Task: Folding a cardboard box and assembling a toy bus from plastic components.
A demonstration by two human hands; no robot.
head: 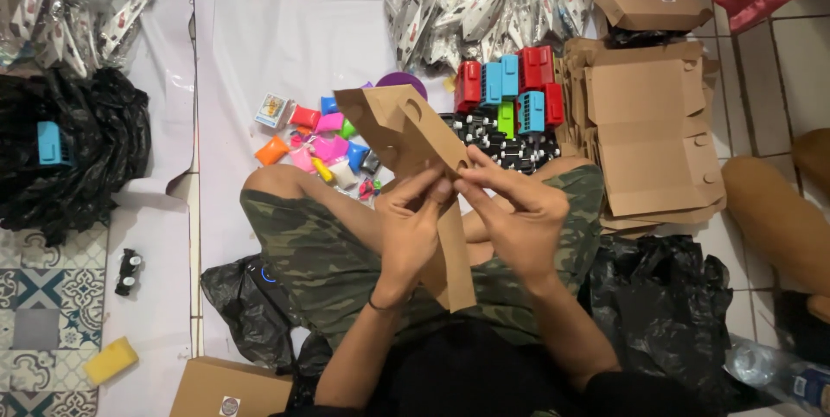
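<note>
I hold a flat brown cardboard box blank [399,127] above my lap, partly folded. My left hand [410,231] grips its lower flap from the left, fingers curled over the edge. My right hand [517,218] pinches the same piece from the right, thumb and fingers meeting the left hand's near the middle fold. Below the hands are my crossed legs in camouflage shorts [311,248]. Past the cardboard lie colourful small toy pieces [324,145] on a white sheet [259,45].
Red, blue and green toy trucks [510,89] stand ahead, with a stack of flat cardboard blanks [648,132] to their right. Clear plastic packets [484,2] pile at the top. Black plastic bags [73,149] lie left, and another black bag [661,296] right. A folded box [229,387] sits bottom left.
</note>
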